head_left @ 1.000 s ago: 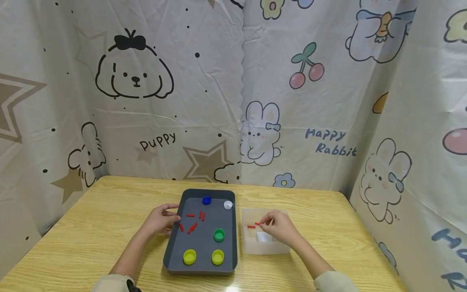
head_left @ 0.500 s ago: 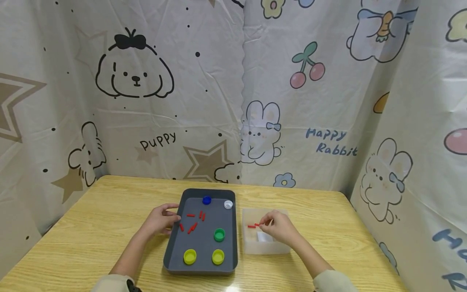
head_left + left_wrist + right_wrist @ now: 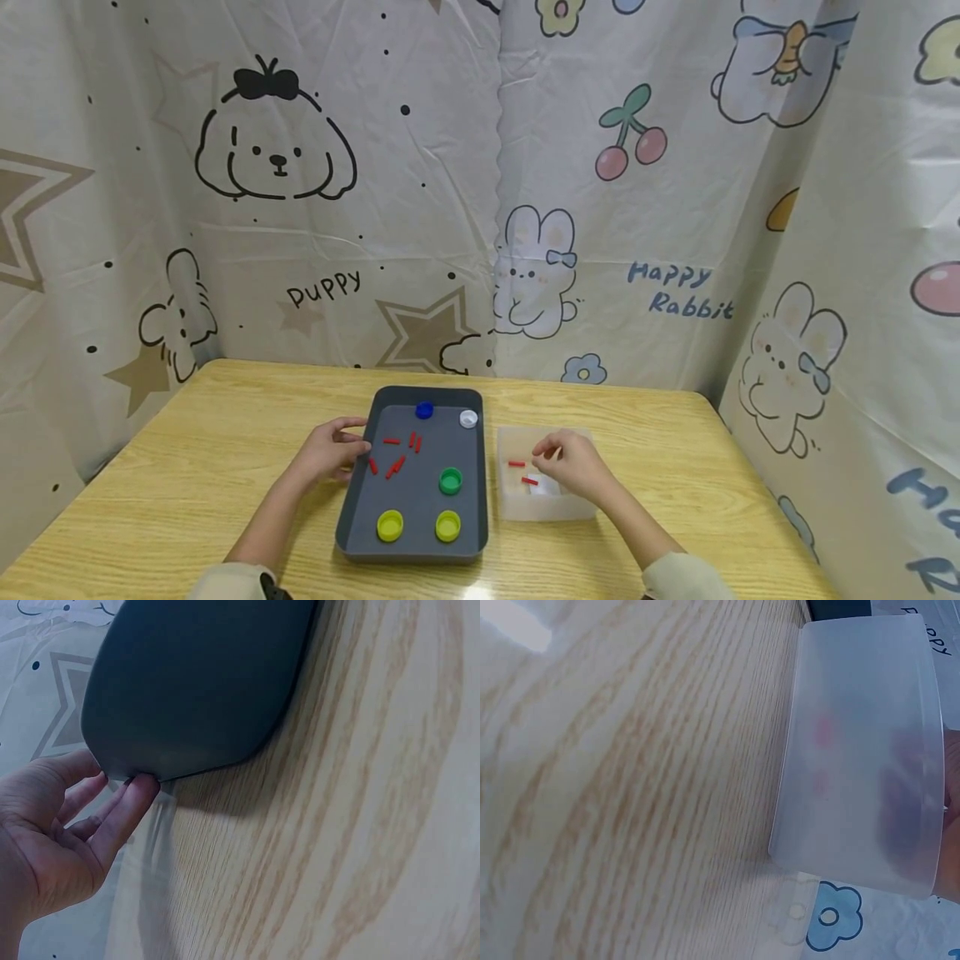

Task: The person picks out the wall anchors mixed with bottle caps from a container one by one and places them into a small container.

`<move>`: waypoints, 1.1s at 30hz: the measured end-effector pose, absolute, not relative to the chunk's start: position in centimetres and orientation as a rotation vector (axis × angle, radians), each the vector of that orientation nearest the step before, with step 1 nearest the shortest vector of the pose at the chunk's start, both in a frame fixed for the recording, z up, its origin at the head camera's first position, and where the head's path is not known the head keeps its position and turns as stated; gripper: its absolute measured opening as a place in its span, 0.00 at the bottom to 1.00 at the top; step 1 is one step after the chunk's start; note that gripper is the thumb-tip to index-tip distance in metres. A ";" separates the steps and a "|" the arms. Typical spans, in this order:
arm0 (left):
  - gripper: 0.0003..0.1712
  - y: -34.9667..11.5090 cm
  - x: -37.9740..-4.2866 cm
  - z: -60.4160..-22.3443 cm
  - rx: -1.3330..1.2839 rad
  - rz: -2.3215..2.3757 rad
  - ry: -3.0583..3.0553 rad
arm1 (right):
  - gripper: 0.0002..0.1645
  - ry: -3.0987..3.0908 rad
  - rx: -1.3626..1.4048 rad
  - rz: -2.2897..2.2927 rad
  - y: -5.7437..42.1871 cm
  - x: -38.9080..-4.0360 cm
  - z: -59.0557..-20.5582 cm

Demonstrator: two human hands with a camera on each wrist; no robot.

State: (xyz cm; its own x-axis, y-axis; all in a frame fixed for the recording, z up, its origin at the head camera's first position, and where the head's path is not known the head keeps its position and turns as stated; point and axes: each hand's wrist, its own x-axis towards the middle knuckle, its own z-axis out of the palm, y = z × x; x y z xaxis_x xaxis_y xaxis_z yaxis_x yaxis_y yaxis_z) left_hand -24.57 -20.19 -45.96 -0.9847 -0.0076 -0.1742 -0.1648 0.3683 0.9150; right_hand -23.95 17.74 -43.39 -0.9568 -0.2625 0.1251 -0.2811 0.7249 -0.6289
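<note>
My left hand point(image 3: 330, 450) rests against the left wall of the grey tray point(image 3: 468, 546); its fingers touch the outer side, also in the left wrist view. My right hand point(image 3: 573, 461) is over the translucent plastic box point(image 3: 547, 509), fingers bent and nothing visible between them. Below the fingertips a short red stick point(image 3: 529, 481) lies in the box, partly on a white piece point(image 3: 543, 490). Another red stick point(image 3: 517, 463) lies to its left. Through the frosted box point(image 3: 855, 750) in the right wrist view, the right hand and red spots show only blurred.
The tray holds several red sticks point(image 3: 400, 464), a blue cap point(image 3: 424, 409), a white cap point(image 3: 468, 418), a green cap point(image 3: 451, 481) and two yellow caps point(image 3: 389, 526). Printed curtains point(image 3: 420, 233) stand behind the wooden table point(image 3: 187, 467).
The red stick my right fingers held has been let go and lies lower in the box. The right fingers have parted from it. My left hand and the tray stay in place.
</note>
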 end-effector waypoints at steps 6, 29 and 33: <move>0.31 -20.2 -24.4 -45.8 -0.160 1.673 2.476 | 0.02 -2.877 0.460 1.026 17.4 -24.1 -43.1; 0.30 -20.1 -24.2 -45.5 -0.149 1.693 2.463 | 0.03 -2.850 0.593 1.082 12.3 -25.3 -40.9; 0.30 -20.1 -24.3 -45.6 -0.154 1.701 2.461 | 0.04 -2.842 0.651 1.072 11.3 -25.5 -40.8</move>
